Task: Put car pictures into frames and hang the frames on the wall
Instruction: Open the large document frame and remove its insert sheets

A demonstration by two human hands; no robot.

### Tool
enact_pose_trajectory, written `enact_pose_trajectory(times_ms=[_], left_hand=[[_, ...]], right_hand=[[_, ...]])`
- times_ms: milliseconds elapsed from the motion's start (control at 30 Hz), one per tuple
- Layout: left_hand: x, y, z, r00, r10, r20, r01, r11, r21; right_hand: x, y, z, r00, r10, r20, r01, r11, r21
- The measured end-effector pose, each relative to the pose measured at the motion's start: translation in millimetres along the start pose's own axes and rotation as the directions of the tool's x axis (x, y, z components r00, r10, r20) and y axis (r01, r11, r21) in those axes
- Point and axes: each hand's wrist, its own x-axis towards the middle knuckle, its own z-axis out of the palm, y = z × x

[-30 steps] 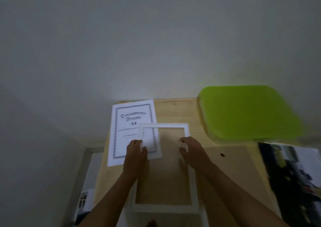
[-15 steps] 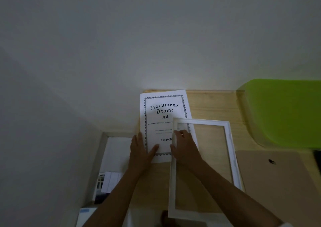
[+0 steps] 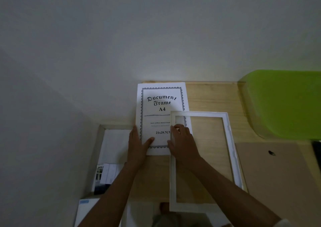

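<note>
One white rectangular frame [image 3: 201, 159], open-centred and smooth-edged, lying flat on the pale wood-grain table [image 3: 212, 96], its upper left corner overlapping one printed insert sheet [image 3: 160, 117]. Sheet: thin white paper, ornate dark border, lettered "Document Frame A4", flat against the wall side of the table. One brown backing board [image 3: 278, 178], matte fibreboard with a small dark hanger clip, just right of the frame. One lime-green plastic lid [image 3: 284, 103], rounded corners, glossy, at far right. Two bare hands: left hand [image 3: 138, 146] spread flat, pressing the sheet's lower left corner; right hand [image 3: 182, 143] fingertips pinching the frame's left rail. Car pictures not identifiable; some printed papers left of the table, too dim to read.
</note>
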Motion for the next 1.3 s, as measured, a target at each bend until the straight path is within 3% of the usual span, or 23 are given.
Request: enact_pose_trajectory(times_ms=[167,400,967,1300], left_hand=[[-5.9,3.0,-0.3,0.999,0.007,-0.033,-0.007,1.000,0.012],[-12.1,12.2,-1.4,0.978,0.179,-0.108,-0.175,0.983,0.050],[-11.8,6.1,-30.6,0.969,-0.025,-0.246,-0.046,0.960,-0.277],[-31.2,-8.2,-69.5,0.939,-0.047,-0.342,-0.057,0.955,-0.290]], right_hand=[[4.4,6.7,-6.9,0.999,0.022,0.035,-0.022,0.999,-0.025],[7.3,8.7,-8.8,0.998,0.043,0.043,-0.043,0.999,-0.004],[3.9,10.4,-10.2,0.998,0.031,0.050,-0.031,0.999,0.005],[9.7,10.8,-15.0,0.998,0.037,0.059,-0.037,0.999,-0.008]])
